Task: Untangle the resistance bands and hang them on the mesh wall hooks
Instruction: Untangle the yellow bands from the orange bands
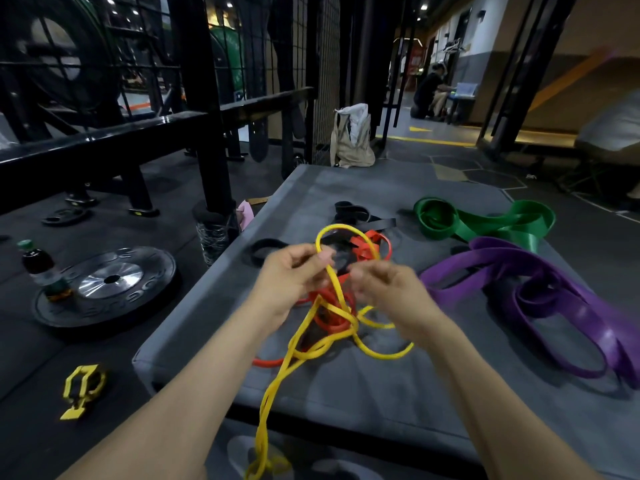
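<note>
A thin yellow band (304, 327) is knotted with a red band (372, 247) in the middle of a grey padded platform (381, 393). My left hand (294, 271) pinches the yellow band just below its raised loop. My right hand (384, 285) is blurred beside it, fingers curled at the tangle; what it holds is unclear. The yellow band trails off the platform's near edge. A wide purple band (561, 306) lies at the right, a green band (485, 223) behind it, and black bands (353, 213) at the back. The mesh wall (325, 64) stands behind the platform.
A black weight plate (107, 282) with a dark bottle (41, 268) on it lies on the floor at left. A yellow clip (83, 386) lies nearer. A black rack frame (201, 109) stands at left, a beige bag (353, 140) beyond the platform, a person far back.
</note>
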### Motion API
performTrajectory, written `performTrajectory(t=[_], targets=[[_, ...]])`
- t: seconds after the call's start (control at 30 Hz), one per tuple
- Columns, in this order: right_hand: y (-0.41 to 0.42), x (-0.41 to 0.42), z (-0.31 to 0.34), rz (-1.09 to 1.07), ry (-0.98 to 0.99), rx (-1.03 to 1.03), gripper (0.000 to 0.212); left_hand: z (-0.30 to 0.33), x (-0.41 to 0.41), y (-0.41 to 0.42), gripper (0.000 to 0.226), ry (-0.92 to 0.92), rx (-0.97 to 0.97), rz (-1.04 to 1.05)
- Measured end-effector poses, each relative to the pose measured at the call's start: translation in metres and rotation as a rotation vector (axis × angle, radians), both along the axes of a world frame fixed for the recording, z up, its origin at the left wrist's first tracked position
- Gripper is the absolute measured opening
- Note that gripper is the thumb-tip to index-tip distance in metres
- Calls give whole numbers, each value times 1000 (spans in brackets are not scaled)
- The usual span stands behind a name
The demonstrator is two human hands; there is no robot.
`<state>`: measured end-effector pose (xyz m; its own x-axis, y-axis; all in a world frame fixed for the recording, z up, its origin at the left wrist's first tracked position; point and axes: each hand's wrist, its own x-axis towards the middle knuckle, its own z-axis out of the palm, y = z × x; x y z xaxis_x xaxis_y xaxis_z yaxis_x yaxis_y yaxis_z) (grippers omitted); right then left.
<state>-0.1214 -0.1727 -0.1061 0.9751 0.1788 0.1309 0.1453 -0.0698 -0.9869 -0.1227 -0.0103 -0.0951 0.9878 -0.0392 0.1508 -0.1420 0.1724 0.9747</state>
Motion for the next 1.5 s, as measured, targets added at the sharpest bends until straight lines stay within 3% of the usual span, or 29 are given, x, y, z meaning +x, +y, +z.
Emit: performTrajectory(t=[0.1,0.2,0.33,0.5,0.57,0.6,0.7,0.77,0.87,0.97,1.07,1.13,1.3,1.4,1.5], targets=[[4,-4,-5,120,-164,-538,13,9,0,0,12,47,-269,18],[4,-6,1,26,-224,-589,15,11,5,0,14,58,-380,58],[5,-6,16,-70,-233,-184,11,-2,3,-7,20,20,-16,-104],[0,1,33,-192,-163,503,12,-30,5,-2,12,-158,808,-236],[-5,6,31,-241,-118,647,13,-29,6,-1,20,-205,825,-148],[-7,7,27,-256,-94,634,14,-24,6,-1,19,-176,698,-90],[-4,4,9,-154,-21,223,12,-7,6,1,14,-26,180,18],[2,-3,1,19,-12,-187,8,0,6,2,15,2,36,42],[10,-7,0,73,-101,-557,26,6,4,-1,17,14,-71,59],[13,-15,11,-83,-252,-645,25,9,2,-5,16,41,-135,78],[21,-21,20,-68,-413,-628,6,12,0,-11,16,17,-90,84],[23,-21,23,-98,-425,-674,8,20,-3,-14,18,5,-83,84],[9,-18,46,-209,-305,-384,16,38,-8,-10,24,18,-94,-18],[4,-22,74,-213,-198,-51,18,28,-11,-13,16,1,188,-158],[-1,-26,101,-251,-192,118,19,20,-15,-18,13,-82,460,-298]])
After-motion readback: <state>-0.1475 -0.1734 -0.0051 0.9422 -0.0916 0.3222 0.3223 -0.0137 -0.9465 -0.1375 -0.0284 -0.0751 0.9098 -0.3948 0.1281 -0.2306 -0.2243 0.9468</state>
